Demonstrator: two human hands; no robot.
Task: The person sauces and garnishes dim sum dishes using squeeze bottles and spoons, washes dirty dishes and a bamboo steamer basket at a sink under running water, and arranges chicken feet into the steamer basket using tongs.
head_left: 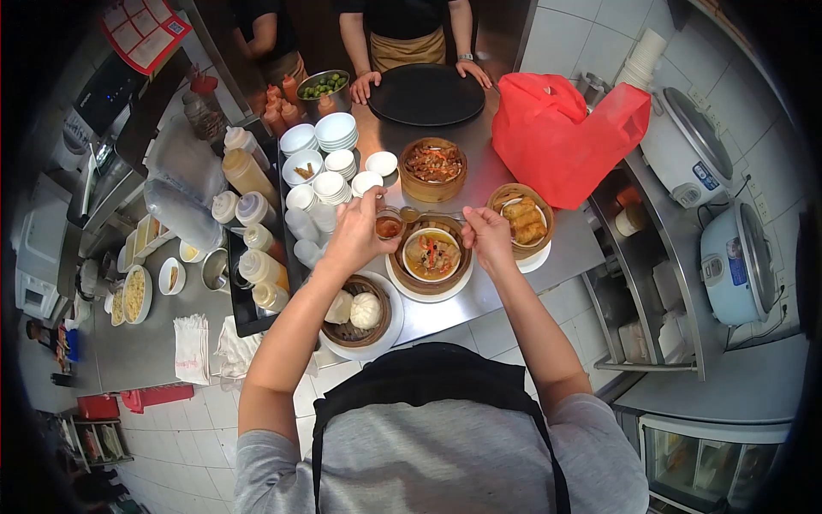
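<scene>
The left hand (361, 236) has its grip closed on a small round clear cup of reddish sauce (390, 227); the fingers hide part of the cup's edge. The right hand (488, 236) pinches the end of a slim silver metal spoon (410, 214) whose brownish bowl sits just beside the cup. Whether the two touch, and what the spoon carries, is too small to tell.

Both are held over the far side of a pale round bowl of meat with red strips (431, 256), set inside a brown bamboo steamer (467, 264). That steamer covers most of its white round plate (428, 298) on the stainless-steel desk (569, 244).

To the left, the left forearm lies close over a steamer holding a white round bun (366, 310) and a second, partly hidden pale piece. An opaque red plastic bag (552, 128) conceals its contents. At the far edge, a co-worker's hands rest by a black round tray (426, 94); both co-workers are cut off above, one mostly in shadow.
</scene>
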